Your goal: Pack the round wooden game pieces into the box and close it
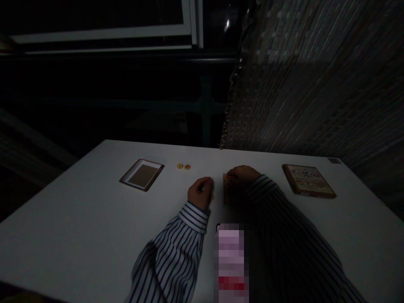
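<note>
My left hand [200, 193] is just above the white table [94, 223], its fingers curled together. Whatever it may hold is hidden by the fingers. To its right, my right hand [243, 174] bends down over a small dark patterned board [226, 193], fingertips at the board's upper part. The hand and its shadow cover much of that board. Beyond my left hand lie two round yellowish tokens with marks on them, a left token [179, 166] and a right token [187, 167], side by side.
An open shallow box [147, 189] with a brown inside lies on the left. A printed box lid [312, 181] rests on the right. Close to me is a blurred-out phone-like thing [232, 261]. A bead curtain [284, 84] hangs past the far right edge. The room is dim.
</note>
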The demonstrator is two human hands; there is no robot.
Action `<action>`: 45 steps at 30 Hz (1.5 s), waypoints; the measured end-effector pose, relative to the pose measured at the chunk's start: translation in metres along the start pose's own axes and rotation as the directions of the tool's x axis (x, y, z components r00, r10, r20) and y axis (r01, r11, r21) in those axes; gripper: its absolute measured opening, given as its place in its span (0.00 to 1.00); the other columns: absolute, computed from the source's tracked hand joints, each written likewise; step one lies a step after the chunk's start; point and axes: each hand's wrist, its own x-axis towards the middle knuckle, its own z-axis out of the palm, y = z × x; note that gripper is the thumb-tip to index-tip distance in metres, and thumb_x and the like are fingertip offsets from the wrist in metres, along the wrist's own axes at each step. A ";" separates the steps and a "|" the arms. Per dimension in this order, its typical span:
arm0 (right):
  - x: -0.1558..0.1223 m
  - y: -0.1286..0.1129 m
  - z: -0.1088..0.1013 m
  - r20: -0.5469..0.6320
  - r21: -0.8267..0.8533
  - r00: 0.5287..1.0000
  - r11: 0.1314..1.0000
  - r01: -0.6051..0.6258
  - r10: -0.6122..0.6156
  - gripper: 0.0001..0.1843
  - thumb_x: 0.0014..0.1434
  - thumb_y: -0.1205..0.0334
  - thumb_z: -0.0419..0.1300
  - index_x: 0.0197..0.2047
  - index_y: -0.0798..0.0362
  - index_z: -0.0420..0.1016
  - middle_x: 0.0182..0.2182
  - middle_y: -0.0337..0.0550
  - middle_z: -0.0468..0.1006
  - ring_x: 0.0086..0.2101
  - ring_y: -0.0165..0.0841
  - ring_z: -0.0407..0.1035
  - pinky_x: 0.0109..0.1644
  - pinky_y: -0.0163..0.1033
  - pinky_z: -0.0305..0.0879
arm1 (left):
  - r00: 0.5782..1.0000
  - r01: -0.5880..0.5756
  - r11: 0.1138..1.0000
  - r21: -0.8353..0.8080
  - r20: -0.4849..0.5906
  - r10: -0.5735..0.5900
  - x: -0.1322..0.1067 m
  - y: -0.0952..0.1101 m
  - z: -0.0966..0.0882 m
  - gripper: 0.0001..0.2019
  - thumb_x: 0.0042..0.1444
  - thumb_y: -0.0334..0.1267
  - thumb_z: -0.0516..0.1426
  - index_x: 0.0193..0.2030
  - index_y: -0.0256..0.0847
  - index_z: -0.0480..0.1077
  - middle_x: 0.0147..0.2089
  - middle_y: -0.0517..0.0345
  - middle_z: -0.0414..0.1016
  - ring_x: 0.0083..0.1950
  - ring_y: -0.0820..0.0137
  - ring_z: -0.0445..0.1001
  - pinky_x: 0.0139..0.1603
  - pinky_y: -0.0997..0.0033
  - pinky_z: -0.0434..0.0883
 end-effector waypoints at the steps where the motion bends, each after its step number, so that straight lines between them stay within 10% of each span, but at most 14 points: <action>1: 0.000 0.000 0.000 0.002 -0.005 1.000 1.000 0.000 0.000 0.18 0.55 0.57 0.48 0.43 0.51 0.74 0.43 0.48 0.76 0.42 0.38 0.69 0.42 0.38 0.59 | 1.000 -0.003 1.000 -0.007 0.001 0.003 0.000 -0.001 0.000 0.13 0.44 0.43 0.58 0.34 0.36 0.74 0.28 0.55 0.75 0.31 0.69 0.73 0.33 0.70 0.70; 45: -0.016 0.002 -0.021 -0.195 0.002 0.981 1.000 -0.005 0.006 0.19 0.57 0.59 0.46 0.47 0.54 0.71 0.45 0.47 0.74 0.45 0.36 0.66 0.48 0.38 0.57 | 0.998 -0.063 0.998 -0.016 -0.018 0.063 0.004 -0.010 0.000 0.12 0.45 0.42 0.58 0.34 0.37 0.74 0.28 0.56 0.75 0.32 0.70 0.72 0.35 0.71 0.69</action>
